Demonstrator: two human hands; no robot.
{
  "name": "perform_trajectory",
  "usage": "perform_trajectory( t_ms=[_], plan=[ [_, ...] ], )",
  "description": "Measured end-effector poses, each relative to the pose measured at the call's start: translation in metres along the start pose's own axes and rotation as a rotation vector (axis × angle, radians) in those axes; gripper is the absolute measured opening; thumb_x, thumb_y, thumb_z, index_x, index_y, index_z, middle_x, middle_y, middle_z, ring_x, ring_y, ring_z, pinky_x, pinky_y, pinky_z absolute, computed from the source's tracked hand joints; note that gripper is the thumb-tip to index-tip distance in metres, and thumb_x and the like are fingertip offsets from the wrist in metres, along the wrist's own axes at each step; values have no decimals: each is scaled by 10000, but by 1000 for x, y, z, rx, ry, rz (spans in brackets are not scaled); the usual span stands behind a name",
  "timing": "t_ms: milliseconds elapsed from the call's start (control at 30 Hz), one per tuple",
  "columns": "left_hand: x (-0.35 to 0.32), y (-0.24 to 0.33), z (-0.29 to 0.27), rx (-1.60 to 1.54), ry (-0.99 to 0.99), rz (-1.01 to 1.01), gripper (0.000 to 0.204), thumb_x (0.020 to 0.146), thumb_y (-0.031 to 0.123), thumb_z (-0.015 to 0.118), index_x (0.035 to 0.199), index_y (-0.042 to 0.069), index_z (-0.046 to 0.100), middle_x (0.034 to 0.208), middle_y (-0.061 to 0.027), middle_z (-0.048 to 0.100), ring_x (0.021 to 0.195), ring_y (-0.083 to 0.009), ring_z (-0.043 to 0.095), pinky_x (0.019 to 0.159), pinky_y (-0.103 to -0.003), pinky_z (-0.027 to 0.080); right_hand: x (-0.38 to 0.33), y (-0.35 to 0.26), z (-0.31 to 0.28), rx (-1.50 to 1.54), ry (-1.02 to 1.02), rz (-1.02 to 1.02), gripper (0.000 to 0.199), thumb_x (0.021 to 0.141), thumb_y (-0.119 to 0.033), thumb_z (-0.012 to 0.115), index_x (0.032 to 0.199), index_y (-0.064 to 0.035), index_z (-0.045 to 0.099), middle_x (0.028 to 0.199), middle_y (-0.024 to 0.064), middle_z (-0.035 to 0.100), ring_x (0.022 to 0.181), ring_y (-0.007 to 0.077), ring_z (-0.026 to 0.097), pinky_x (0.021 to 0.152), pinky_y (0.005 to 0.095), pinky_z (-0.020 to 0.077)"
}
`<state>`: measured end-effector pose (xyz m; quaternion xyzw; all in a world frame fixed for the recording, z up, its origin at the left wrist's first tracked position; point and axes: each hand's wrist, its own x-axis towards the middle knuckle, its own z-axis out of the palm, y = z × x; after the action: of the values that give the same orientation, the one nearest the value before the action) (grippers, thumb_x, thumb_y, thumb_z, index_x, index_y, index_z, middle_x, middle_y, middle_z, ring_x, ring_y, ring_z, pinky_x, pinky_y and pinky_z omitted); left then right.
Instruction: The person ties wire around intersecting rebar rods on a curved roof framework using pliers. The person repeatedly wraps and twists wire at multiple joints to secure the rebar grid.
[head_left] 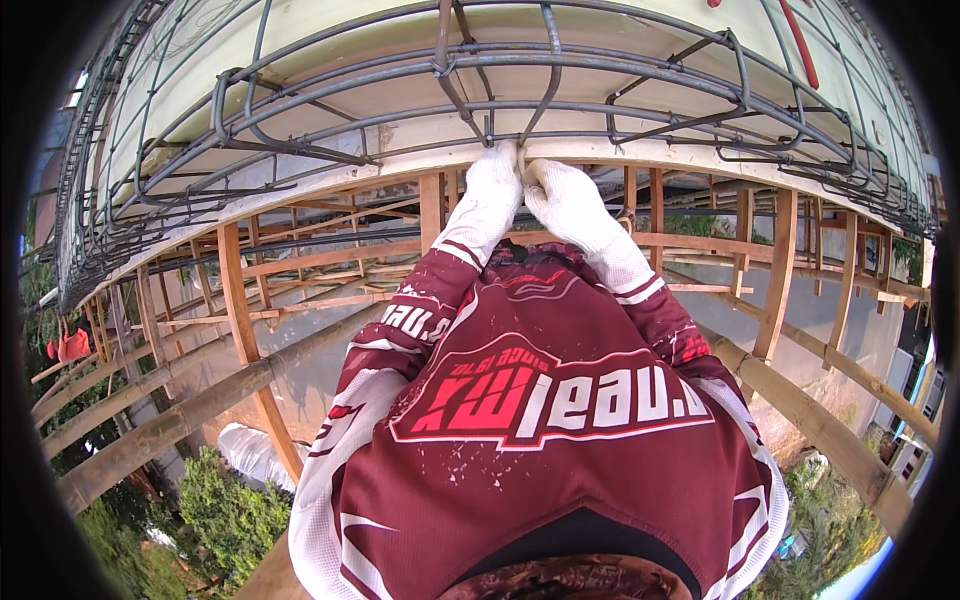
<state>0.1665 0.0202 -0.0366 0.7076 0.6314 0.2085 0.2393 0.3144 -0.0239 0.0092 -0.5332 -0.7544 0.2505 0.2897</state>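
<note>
Both my hands wear white knit gloves and meet in front of my chest, at the edge of a pale formwork board (400, 165). My left hand (490, 195) is closed, its fingertips raised to the board's edge just under the rebar cage (600, 68). Close beside it my right hand (572, 200) is curled, thumb and fingers drawn together. What lies between the fingers is too small and covered to name. Directly above my hands, a bent steel stirrup (548, 85) comes down to the cage's lower bars.
Timber posts (238, 295) and rails hold up the formwork. Bamboo poles (200, 405) run beneath on both sides, high above the ground and green bushes (235, 510). A red bar-like thing (800, 45) lies at the upper right. Rebar mesh rises along the left and right rims.
</note>
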Motion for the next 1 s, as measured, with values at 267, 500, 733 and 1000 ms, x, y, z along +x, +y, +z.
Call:
perform_trajectory(
  t_ms=[267, 500, 733, 1000],
  plan=[
    [-2, 2, -5, -62, -3, 22, 265, 1005, 270, 567, 1043, 28, 667, 971, -249, 704, 945, -461, 673, 834, -543, 526, -2, 36, -17, -269, 149, -80, 74, 862, -103, 676, 936, -109, 684, 842, 101, 670, 828, 335, 674, 736, 457, 540],
    [-2, 3, -14, -78, -24, 59, 338, 975, 349, 612, 1026, 25, 694, 973, -256, 706, 953, -446, 682, 833, -517, 534, 12, 49, -9, -527, 226, -25, 73, 855, -155, 679, 924, -132, 688, 843, 107, 660, 794, 330, 681, 704, 452, 540],
    [0, 6, -8, -36, 9, 5, 363, 960, 402, 653, 975, 50, 742, 869, -233, 714, 873, -432, 699, 786, -502, 546, 12, 38, -14, -410, 342, 36, 181, 874, -120, 712, 1055, -128, 706, 935, 125, 668, 880, 352, 677, 767, 442, 549],
    [-1, 5, -9, -77, 9, 7, 377, 965, 422, 644, 974, 58, 743, 870, -231, 715, 868, -428, 699, 779, -503, 547, -19, 27, 17, 285, 281, 277, 325, 963, -102, 670, 1270, 4, 662, 1093, 146, 719, 943, 229, 706, 793, 349, 563]
  ],
)
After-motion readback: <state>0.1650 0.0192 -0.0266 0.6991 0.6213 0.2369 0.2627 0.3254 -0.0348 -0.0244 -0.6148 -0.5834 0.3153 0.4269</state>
